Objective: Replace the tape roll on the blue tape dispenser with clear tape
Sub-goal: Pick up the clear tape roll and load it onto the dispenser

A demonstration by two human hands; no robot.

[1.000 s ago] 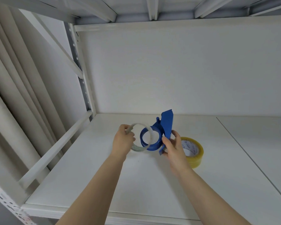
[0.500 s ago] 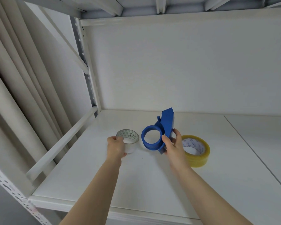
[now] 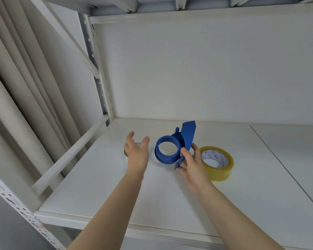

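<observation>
Your right hand [image 3: 192, 164] clamps the blue dispenser [image 3: 172, 148]; left hand [image 3: 136, 153] spread open over, probably, the clear roll [image 3: 126, 153].

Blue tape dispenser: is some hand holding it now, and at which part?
The right hand holds the blue tape dispenser by its flat side plate. The left hand is open and holds nothing.
</observation>
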